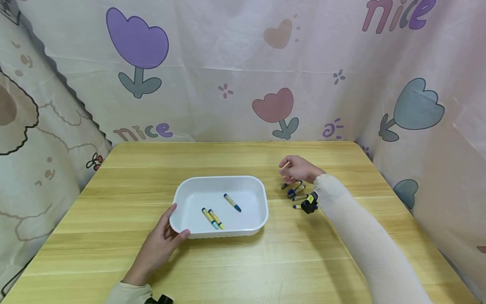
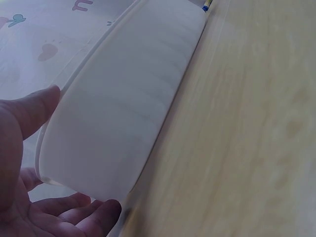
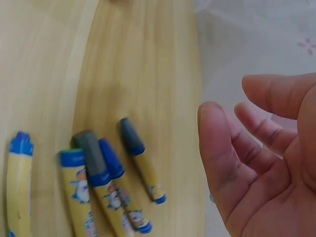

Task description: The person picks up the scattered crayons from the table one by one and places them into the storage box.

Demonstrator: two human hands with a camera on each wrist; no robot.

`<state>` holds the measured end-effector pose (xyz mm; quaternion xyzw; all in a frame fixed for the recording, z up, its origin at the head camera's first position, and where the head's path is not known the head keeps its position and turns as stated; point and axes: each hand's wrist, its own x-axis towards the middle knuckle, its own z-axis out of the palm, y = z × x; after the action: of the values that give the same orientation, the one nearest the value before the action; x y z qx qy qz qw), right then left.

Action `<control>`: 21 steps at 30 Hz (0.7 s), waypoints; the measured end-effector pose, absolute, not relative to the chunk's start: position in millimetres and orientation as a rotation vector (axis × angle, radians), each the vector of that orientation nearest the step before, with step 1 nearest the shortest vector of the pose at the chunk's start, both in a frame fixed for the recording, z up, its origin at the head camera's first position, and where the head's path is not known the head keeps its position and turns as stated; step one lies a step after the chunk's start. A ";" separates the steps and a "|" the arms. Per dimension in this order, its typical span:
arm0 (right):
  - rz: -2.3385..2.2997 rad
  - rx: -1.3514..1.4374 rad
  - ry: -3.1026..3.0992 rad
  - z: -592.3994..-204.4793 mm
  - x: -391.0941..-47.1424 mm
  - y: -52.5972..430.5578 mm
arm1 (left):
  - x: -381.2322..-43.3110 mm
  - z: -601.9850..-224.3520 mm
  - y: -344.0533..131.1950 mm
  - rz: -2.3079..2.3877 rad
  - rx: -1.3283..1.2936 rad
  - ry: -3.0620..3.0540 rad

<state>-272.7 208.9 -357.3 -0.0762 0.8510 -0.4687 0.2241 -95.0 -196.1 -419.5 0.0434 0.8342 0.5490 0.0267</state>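
Note:
A white tray (image 1: 228, 230) stands on the table, and three short markers with yellow barrels lie in it: a dark-blue-tipped marker (image 1: 232, 202), a mint-tipped marker (image 1: 210, 218) and a yellow-tipped marker (image 1: 217, 219). My left hand (image 1: 161, 245) grips the tray's near left corner, thumb at the front rim and fingers round the left side. To the right of the tray my right hand (image 1: 300, 169) hovers over a loose group of markers, its fingers loosely bent with nothing seen between them. Below it, the right wrist view shows a grey-capped marker (image 3: 143, 160) and a blue-capped marker (image 3: 123, 185).
Other markers lie close by on the tabletop, among them a marker (image 3: 20, 187) set apart from the cluster. The wooden table (image 1: 235, 270) ends at a patterned curtain (image 1: 212, 50) behind, with more curtain at both sides.

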 end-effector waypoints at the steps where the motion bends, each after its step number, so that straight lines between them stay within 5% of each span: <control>1: -1.295 -0.190 2.355 -358.7 -272.8 210.0 | -95.3 -419.7 -196.1 1.694 0.128 2.577; 21: -1.306 -0.021 2.348 -388.0 -275.8 218.0 | -95.2 -420.3 -196.6 1.680 0.103 2.577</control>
<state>-275.8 218.0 -388.0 -0.0077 0.8514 -0.4736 0.2252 -95.2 -196.6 -420.3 0.0335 0.8368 0.5456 0.0318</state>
